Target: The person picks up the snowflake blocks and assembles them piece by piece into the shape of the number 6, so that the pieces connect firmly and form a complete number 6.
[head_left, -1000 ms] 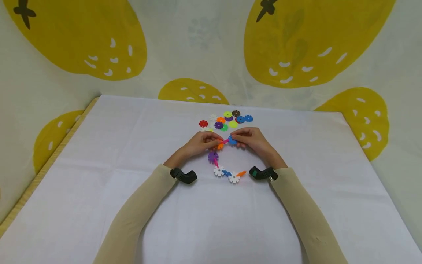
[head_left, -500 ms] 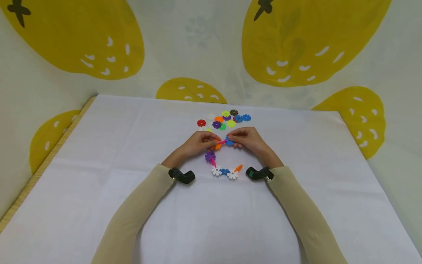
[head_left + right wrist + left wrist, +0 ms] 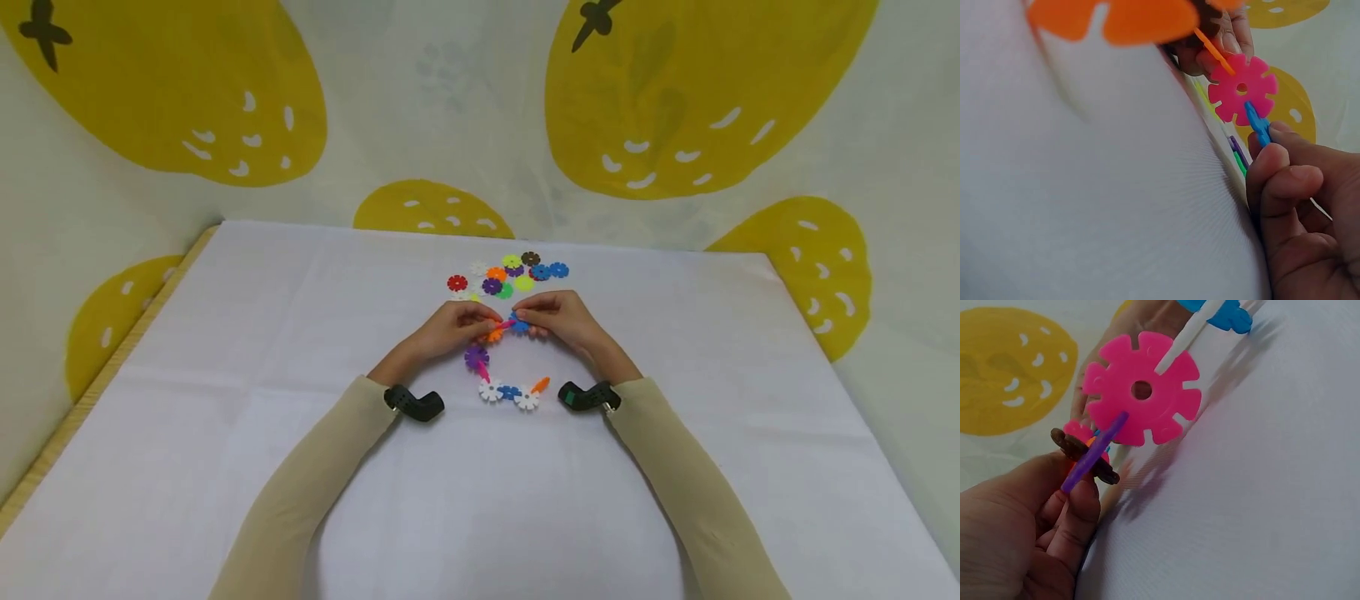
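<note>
A curved chain of notched plastic snowflake discs hangs between my hands in the head view. My left hand pinches the chain near an orange disc; a brown disc and a purple disc show at its fingertips in the left wrist view. Between thumb and fingers, my right hand grips a blue disc. That blue disc meets a pink disc, which joins an edge-on orange one. Lower on the chain are a purple disc, two white discs and an orange end disc.
Behind the hands, several loose discs lie in a cluster, among them a red disc, a brown disc and a blue disc. A white cloth covers the table, whose wooden edge shows at left.
My right hand has come slightly left with the blue disc, closer to the left hand. The chain's lower part has swung a little, and its orange end disc is tilted more steeply.
</note>
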Demonstrator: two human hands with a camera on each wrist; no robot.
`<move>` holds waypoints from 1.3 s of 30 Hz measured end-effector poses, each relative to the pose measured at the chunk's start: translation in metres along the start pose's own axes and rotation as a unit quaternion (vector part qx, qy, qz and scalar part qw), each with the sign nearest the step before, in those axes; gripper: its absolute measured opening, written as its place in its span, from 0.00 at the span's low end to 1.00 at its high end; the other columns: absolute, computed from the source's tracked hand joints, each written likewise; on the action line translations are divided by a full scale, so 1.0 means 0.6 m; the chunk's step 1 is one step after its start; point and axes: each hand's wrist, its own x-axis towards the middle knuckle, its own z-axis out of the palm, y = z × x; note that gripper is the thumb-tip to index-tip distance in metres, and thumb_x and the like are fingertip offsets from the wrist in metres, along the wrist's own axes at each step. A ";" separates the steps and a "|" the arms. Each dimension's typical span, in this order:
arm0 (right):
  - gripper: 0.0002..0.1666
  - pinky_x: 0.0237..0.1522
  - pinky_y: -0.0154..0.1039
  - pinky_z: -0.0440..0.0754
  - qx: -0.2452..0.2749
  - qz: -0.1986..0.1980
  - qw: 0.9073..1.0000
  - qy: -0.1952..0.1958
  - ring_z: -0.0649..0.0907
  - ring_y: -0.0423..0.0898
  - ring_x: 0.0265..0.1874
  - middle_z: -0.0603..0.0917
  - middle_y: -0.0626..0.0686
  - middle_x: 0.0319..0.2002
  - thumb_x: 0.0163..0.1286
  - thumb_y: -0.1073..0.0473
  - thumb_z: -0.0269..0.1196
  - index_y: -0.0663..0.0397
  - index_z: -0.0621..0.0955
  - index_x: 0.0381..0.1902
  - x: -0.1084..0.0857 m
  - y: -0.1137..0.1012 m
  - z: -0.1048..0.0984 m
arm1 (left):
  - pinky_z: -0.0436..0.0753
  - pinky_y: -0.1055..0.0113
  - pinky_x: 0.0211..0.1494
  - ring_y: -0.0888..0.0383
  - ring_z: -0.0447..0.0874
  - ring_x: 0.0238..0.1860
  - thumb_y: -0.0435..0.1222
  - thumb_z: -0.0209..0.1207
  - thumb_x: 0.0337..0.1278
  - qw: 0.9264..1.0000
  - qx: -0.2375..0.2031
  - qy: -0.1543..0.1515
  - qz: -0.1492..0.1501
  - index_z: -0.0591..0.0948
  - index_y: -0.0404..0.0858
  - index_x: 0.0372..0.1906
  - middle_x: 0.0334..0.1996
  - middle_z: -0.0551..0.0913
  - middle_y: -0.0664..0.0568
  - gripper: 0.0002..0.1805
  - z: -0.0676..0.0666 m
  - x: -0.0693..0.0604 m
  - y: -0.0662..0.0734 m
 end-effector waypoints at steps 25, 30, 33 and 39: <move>0.15 0.29 0.32 0.80 0.027 -0.050 0.993 -0.104 0.82 0.45 0.25 0.82 0.56 0.35 0.68 0.66 0.64 0.67 0.77 0.50 -0.006 0.000 0.006 | 0.79 0.71 0.41 0.57 0.82 0.36 0.35 0.59 0.67 1.000 -0.013 0.002 0.023 0.79 0.31 0.52 0.41 0.84 0.44 0.14 0.003 0.001 -0.001; 0.14 0.29 0.34 0.80 0.021 -0.059 0.992 -0.111 0.82 0.46 0.26 0.82 0.57 0.36 0.66 0.66 0.66 0.67 0.77 0.47 0.001 0.001 0.014 | 0.81 0.70 0.45 0.57 0.83 0.37 0.34 0.60 0.65 1.000 -0.012 0.000 0.025 0.80 0.31 0.52 0.41 0.85 0.44 0.14 0.003 0.002 -0.003; 0.13 0.29 0.34 0.80 0.006 -0.058 0.993 -0.103 0.82 0.46 0.25 0.83 0.57 0.34 0.68 0.63 0.65 0.66 0.78 0.46 0.001 -0.001 0.013 | 0.81 0.70 0.45 0.57 0.83 0.37 0.34 0.60 0.65 1.000 -0.013 0.000 0.024 0.80 0.31 0.52 0.40 0.85 0.43 0.14 0.004 0.003 -0.002; 0.14 0.30 0.33 0.80 -0.035 -0.047 0.997 -0.056 0.79 0.46 0.24 0.83 0.55 0.30 0.69 0.60 0.64 0.65 0.80 0.47 0.001 -0.010 0.004 | 0.80 0.70 0.45 0.57 0.83 0.38 0.36 0.60 0.66 1.000 0.000 -0.006 0.014 0.81 0.34 0.54 0.40 0.85 0.46 0.16 0.006 0.003 -0.001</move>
